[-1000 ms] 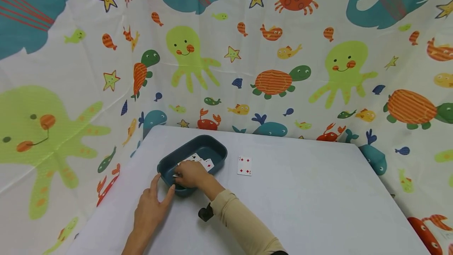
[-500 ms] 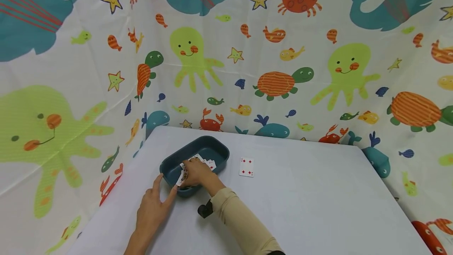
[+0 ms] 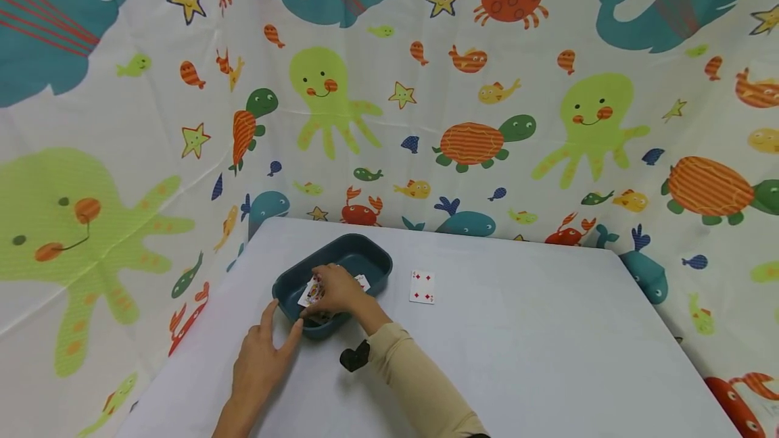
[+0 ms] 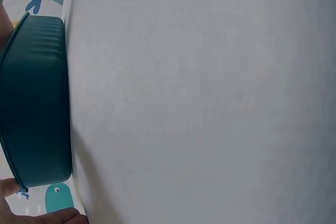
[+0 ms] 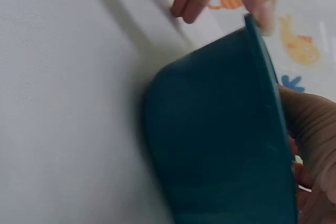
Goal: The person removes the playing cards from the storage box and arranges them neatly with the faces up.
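Observation:
A dark teal basin (image 3: 383, 282) stands on the white table, with several playing cards (image 3: 362, 282) lying inside it. My right hand (image 3: 341, 291) reaches down into the basin, thumb and fingers curled round the edges of face-up playing cards (image 3: 310, 291); the hand covers part of them. At the basin's near left corner my left hand (image 3: 258, 359) touches the rim with its thumb and index finger, fairly straight and spread. The right wrist view shows a left-hand fingertip (image 5: 264, 17) on the rim. The left wrist view shows mostly the basin's outer wall (image 4: 37, 103).
A four of diamonds (image 3: 422, 287) lies face up on the table (image 3: 535, 336), right of the basin. Under the right forearm is a small black object (image 3: 355, 356), perhaps part of the wrist camera. A curtain with sea animals (image 3: 402, 53) encloses the table's back and sides.
My right hand has gone from gripping a card near the basin's left end to spanning cards with thumb and fingers spread wider. The left hand stays at the rim.

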A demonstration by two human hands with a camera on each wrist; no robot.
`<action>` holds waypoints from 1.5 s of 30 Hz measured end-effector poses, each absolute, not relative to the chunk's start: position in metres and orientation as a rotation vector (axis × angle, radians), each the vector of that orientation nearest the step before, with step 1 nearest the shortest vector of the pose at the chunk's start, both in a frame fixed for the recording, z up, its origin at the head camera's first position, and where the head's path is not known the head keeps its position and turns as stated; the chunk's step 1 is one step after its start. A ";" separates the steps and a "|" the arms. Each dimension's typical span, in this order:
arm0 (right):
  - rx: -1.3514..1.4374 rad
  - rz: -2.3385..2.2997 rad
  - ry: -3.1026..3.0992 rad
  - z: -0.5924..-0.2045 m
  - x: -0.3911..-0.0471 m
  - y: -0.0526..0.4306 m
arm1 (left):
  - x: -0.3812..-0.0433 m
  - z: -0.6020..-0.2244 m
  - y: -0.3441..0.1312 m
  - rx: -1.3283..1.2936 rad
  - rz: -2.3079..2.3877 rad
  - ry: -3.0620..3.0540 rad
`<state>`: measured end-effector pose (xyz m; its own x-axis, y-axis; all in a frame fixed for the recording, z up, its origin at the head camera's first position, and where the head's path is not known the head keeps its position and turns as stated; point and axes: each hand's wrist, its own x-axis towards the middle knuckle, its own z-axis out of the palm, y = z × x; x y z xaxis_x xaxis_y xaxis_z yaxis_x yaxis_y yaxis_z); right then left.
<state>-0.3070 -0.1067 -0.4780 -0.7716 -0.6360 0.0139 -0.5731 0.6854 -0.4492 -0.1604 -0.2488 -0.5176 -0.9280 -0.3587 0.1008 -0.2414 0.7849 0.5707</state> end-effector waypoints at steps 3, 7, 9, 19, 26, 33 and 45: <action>-0.983 -0.737 2.725 -0.474 -0.306 -0.100 | -0.160 -0.516 -0.247 0.476 -0.846 -2.787; -0.983 -0.834 2.704 -0.471 -0.305 -0.089 | -0.159 -0.515 -0.246 0.481 -0.854 -2.784; -0.985 -0.905 2.689 -0.469 -0.304 -0.084 | -0.159 -0.515 -0.246 0.483 -0.856 -2.778; -1.009 -1.059 2.668 -0.460 -0.298 -0.051 | -0.163 -0.518 -0.243 0.480 -0.861 -2.782; -1.006 -1.162 2.632 -0.458 -0.293 -0.031 | -0.164 -0.519 -0.244 0.506 -0.860 -2.787; -0.986 -1.156 2.663 -0.449 -0.287 -0.011 | -0.164 -0.522 -0.247 0.513 -0.863 -2.781; -0.789 -1.226 2.698 -0.460 -0.298 0.049 | -0.167 -0.521 -0.247 0.514 -0.860 -2.786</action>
<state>-0.2978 0.0489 -0.4603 -0.8650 -0.4820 0.1394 -0.4221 0.5488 -0.7216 -0.1665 -0.2465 -0.5205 -0.9238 -0.3764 0.0694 -0.2718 0.7730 0.5732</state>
